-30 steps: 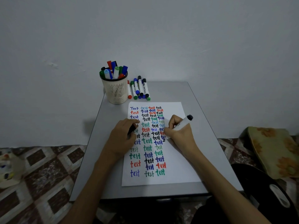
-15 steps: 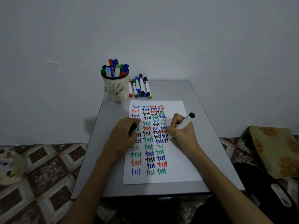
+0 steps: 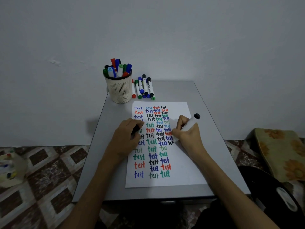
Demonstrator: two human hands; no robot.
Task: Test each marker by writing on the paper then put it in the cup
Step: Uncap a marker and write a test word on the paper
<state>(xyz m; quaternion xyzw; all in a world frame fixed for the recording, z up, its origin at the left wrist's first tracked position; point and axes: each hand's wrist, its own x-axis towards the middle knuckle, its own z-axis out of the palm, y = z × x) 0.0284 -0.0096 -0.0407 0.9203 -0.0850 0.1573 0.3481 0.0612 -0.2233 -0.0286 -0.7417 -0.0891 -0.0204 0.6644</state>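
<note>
1. Two hands over a white paper on a small grey table set against a plain wall.
2. Right hand curled around a white marker with a black end, fingers pinched tight on the barrel, tip down on the paper at the right edge of the written columns, beside a black word only partly formed.
3. Left hand resting on the paper's left side, fingers closed around a short black cap, covering parts of several words in the first column.
4. Rows of the word "test" in blue, red, green, teal and black filling the left and middle of the sheet; right strip and bottom margin blank.
5. Cream mesh cup at the table's far left corner, upright, crowded with markers in the cup with red, blue, green and black caps poking above the rim.
6. Just right of the cup, touching or nearly so, a cluster of loose markers lying lengthwise beyond the paper's top edge, well apart from both hands.
7. Nothing between the right hand and the cup but the written upper part of the sheet.
8. Patterned tile floor left of the table, with a blurred pale bundle at the frame's left edge, contents unclear.
9. Floral cushion on the right, and a black object with a white oval mark lower right.
</note>
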